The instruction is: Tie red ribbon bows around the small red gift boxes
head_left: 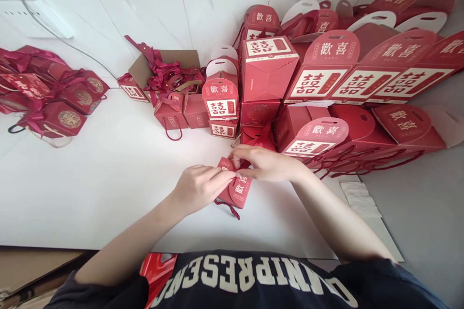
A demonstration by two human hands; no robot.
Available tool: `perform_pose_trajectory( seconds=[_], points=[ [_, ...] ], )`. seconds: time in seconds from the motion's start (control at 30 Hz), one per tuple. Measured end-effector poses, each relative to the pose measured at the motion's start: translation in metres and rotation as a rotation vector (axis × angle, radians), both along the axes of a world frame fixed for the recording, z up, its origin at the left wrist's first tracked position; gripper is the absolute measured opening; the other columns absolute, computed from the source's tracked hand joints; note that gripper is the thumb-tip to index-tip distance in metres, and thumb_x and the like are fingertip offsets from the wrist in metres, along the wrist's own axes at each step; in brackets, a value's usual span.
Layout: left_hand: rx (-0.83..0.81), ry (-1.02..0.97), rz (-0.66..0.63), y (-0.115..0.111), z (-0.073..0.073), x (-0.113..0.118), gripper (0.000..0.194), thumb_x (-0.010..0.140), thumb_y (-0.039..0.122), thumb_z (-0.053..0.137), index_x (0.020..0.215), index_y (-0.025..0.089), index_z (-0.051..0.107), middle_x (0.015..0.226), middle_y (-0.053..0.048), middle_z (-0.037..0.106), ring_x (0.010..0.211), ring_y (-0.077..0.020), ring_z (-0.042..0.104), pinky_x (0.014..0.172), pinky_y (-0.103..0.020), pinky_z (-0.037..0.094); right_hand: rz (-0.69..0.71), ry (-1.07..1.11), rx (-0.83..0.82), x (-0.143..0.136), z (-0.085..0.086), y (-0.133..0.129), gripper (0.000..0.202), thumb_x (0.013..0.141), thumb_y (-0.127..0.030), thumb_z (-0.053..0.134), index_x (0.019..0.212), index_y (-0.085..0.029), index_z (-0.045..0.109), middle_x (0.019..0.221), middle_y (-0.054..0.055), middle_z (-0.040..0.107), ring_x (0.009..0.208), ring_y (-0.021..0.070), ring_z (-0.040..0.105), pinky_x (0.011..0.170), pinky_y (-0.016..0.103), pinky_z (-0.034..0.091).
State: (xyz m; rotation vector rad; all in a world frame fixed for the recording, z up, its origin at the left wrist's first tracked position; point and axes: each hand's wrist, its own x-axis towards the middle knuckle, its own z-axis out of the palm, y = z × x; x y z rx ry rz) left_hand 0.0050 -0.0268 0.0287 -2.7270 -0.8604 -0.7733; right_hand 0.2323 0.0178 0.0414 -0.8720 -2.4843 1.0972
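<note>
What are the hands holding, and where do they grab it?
Both hands, left hand and right hand, pinch the small red gift box at its top edge with their fingers.

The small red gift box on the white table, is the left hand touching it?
Touching. The head view shows the left hand pinching the top of the small red gift box, no gap visible.

Small red box (237,188): top half hidden under both hands, so closure state unreadable. Left hand (201,186) fingertips meet the right hand (266,163) over the flap; exact grip can't be told. Cord (229,208) partly tucked under the box. Cardboard carton (165,75): contents buried in ribbons. Stacked gift boxes (380,77) run off the right edge. Red pile (47,91) cut by the left edge. Small print on the labels too tiny to read.
</note>
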Motion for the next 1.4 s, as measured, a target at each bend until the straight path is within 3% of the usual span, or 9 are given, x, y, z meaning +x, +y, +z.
perform_pose_trajectory(
  seconds=[0.23,0.43,0.77,0.9,1.0,1.1,1.2,1.3,1.4],
  points=[
    [-0.638,-0.136,0.199,-0.003,0.016,-0.009,0.007,0.087,0.022,0.06,0.083,0.021,0.065,0.078,0.001,0.064,0.075,-0.013,0.06,0.068,-0.025,0.048,-0.058,0.053,0.102,0.004,0.011,-0.012,0.007,0.09,-0.016,0.057,0.086,-0.02,0.054,0.088,0.002,0.058,0.08,0.016,0.054,0.073,0.028,0.041],
    [-1.049,-0.279,0.194,-0.003,0.023,-0.012,0.02,0.09,0.035,0.057,0.077,0.019,0.056,0.073,0.002,0.061,0.062,-0.011,0.057,0.054,-0.022,0.046,-0.158,0.066,-0.106,0.006,0.012,-0.018,0.016,0.095,-0.037,0.055,0.097,-0.021,0.054,0.071,-0.004,0.055,0.06,0.012,0.048,0.058,0.025,0.037],
    [-1.181,-0.103,0.381,-0.003,0.015,-0.036,0.04,0.089,0.054,0.053,0.071,0.019,0.061,0.069,0.001,0.063,0.061,-0.0138,0.057,0.052,-0.023,0.043,-0.228,0.143,-0.194,0.009,-0.008,-0.024,0.012,0.096,-0.031,0.05,0.101,-0.021,0.056,0.071,-0.004,0.055,0.061,0.0115,0.049,0.06,0.024,0.039],
    [-1.246,-0.142,0.313,-0.008,0.005,-0.042,0.034,0.088,0.052,0.055,0.083,0.02,0.067,0.082,-0.002,0.07,0.069,-0.0171,0.065,0.055,-0.024,0.048,-0.256,0.157,-0.188,0.009,-0.011,-0.025,0.013,0.097,-0.032,0.05,0.1,-0.021,0.056,0.072,-0.003,0.058,0.061,0.0119,0.05,0.06,0.024,0.039],
    [-1.132,-0.132,0.319,-0.02,-0.002,-0.039,0.032,0.085,0.052,0.059,0.09,0.021,0.065,0.086,-0.003,0.071,0.076,-0.0208,0.068,0.061,-0.029,0.051,-0.272,0.15,-0.184,0.009,-0.012,-0.026,0.013,0.096,-0.032,0.05,0.1,-0.021,0.056,0.073,-0.003,0.059,0.061,0.0119,0.051,0.06,0.024,0.039],
    [-0.662,-0.185,0.514,-0.038,-0.004,-0.024,0.051,0.073,0.055,0.072,0.108,0.021,0.057,0.098,-0.007,0.07,0.087,-0.0265,0.067,0.073,-0.037,0.051,-0.28,0.135,-0.178,0.008,-0.012,-0.027,0.014,0.097,-0.032,0.049,0.099,-0.021,0.057,0.072,-0.003,0.058,0.061,0.0117,0.05,0.059,0.024,0.038],
    [-0.34,-0.153,0.475,-0.055,-0.003,-0.003,0.05,0.074,0.044,0.074,0.114,0.02,0.056,0.104,-0.009,0.068,0.094,-0.028,0.065,0.083,-0.042,0.046,-0.296,0.132,-0.164,0.007,-0.012,-0.03,0.013,0.097,-0.031,0.049,0.097,-0.02,0.057,0.07,-0.003,0.058,0.06,0.0114,0.049,0.059,0.023,0.037],
    [-0.24,-0.139,0.387,-0.062,-0.006,0.012,0.033,0.08,0.018,0.065,0.112,0.02,0.059,0.099,-0.007,0.07,0.089,-0.0234,0.065,0.081,-0.039,0.045,-0.304,0.136,-0.152,0.005,-0.012,-0.032,0.012,0.097,-0.029,0.05,0.096,-0.02,0.057,0.069,-0.003,0.058,0.06,0.0114,0.049,0.06,0.023,0.038],
    [-0.168,-0.161,0.394,-0.06,-0.012,0.016,0.037,0.076,0.004,0.058,0.111,0.017,0.06,0.092,-0.006,0.07,0.082,-0.0217,0.064,0.077,-0.037,0.045,-0.303,0.143,-0.156,0.005,-0.012,-0.033,0.012,0.096,-0.028,0.05,0.096,-0.02,0.057,0.073,-0.002,0.061,0.061,0.0116,0.051,0.061,0.023,0.038]
  ],
)
